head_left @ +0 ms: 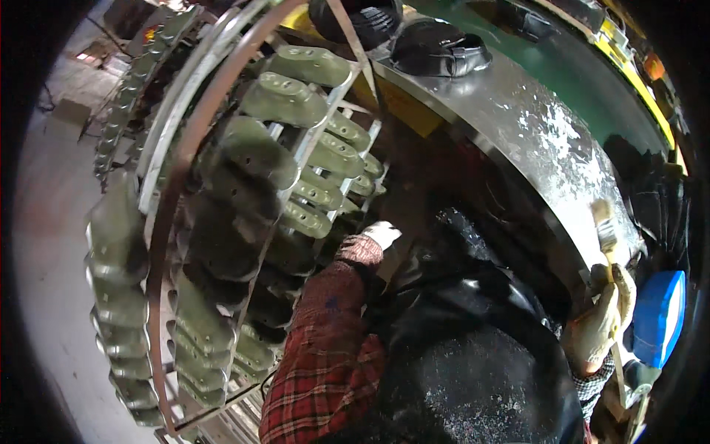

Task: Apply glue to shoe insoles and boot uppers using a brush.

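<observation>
At the right, my right hand (603, 325), in a pale glove, is closed round a paintbrush (606, 235). The brush points up, its pale bristles over the metal tabletop (510, 111). My left hand (381, 235), in a white glove under a red plaid sleeve, reaches in beside the rack of olive-green shoe lasts (318, 152). Its fingers are mostly hidden, and I cannot see whether it touches a last. A black apron (473, 355) covers my front.
Black shoes (440, 50) stand at the tabletop's far end. The rack's rusty metal frame (166, 214) rises on my left, with more lasts (118, 274) hanging outside it. A blue object (658, 318) is beside my right hand. White smears mark the tabletop.
</observation>
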The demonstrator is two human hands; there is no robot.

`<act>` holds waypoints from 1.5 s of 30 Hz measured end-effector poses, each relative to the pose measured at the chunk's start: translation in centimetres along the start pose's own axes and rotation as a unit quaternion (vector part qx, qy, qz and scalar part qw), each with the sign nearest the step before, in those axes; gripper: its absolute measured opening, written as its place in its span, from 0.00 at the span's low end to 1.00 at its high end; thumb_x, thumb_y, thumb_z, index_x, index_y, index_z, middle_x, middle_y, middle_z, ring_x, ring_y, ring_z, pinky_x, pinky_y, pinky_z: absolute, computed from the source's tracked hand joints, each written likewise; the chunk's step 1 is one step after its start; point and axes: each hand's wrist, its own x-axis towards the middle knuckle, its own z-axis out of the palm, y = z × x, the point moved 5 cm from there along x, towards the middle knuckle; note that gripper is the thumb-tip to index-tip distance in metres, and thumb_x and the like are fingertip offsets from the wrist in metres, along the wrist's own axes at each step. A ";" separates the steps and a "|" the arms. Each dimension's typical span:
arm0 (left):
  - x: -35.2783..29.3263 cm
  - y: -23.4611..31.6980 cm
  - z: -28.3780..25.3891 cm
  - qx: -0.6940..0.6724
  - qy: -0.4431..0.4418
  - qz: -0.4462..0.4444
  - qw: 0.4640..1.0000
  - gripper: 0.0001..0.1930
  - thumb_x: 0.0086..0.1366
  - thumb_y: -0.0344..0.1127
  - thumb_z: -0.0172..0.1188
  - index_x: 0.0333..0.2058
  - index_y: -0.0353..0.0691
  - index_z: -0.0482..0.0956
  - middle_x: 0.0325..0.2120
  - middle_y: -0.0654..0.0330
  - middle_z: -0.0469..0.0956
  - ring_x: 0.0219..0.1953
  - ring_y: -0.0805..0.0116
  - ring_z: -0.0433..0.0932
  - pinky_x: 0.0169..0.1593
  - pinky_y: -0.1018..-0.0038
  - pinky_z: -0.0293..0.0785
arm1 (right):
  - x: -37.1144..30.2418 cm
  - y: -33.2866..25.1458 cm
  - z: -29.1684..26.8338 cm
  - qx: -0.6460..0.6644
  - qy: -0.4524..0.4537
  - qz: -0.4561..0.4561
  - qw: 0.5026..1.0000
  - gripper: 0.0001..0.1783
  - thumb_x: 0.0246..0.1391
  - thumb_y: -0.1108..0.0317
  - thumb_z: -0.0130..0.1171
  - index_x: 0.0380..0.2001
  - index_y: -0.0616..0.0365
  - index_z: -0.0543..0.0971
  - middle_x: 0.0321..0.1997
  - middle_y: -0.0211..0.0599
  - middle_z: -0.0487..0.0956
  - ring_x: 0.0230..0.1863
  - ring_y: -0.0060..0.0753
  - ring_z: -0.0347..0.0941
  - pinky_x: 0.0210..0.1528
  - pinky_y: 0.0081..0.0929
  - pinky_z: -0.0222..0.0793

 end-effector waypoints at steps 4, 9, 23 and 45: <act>2.5 4.8 -1.5 0.136 -0.098 -0.123 0.978 0.16 0.60 0.44 0.58 0.41 0.42 0.84 0.48 0.46 0.79 0.53 0.48 0.77 0.55 0.55 0.73 | -0.5 3.7 2.4 0.025 -0.010 -0.012 1.000 0.24 0.55 0.79 0.56 0.56 0.64 0.67 0.47 0.48 0.76 0.46 0.41 0.75 0.50 0.41 0.72; 8.4 3.7 -0.1 0.261 -0.257 0.025 0.930 0.15 0.59 0.41 0.58 0.40 0.41 0.84 0.46 0.46 0.80 0.51 0.48 0.78 0.54 0.55 0.75 | 2.8 6.2 9.0 0.460 0.003 0.368 0.808 0.17 0.63 0.72 0.48 0.54 0.58 0.67 0.56 0.55 0.73 0.54 0.46 0.73 0.42 0.31 0.73; 39.1 -2.1 -12.6 0.259 -0.025 -0.035 0.965 0.18 0.58 0.39 0.57 0.45 0.38 0.79 0.49 0.45 0.78 0.53 0.48 0.77 0.57 0.56 0.73 | 13.4 2.4 19.3 0.117 -0.353 0.287 0.883 0.13 0.52 0.77 0.58 0.43 0.61 0.81 0.30 0.37 0.82 0.28 0.32 0.79 0.31 0.27 0.76; 45.6 -4.8 -14.2 0.155 0.041 -0.073 0.984 0.24 0.57 0.37 0.56 0.53 0.34 0.71 0.53 0.44 0.74 0.56 0.49 0.74 0.60 0.58 0.69 | 15.6 1.8 22.3 -0.053 -0.361 0.185 0.912 0.13 0.45 0.79 0.63 0.39 0.64 0.80 0.34 0.43 0.80 0.30 0.40 0.79 0.28 0.32 0.73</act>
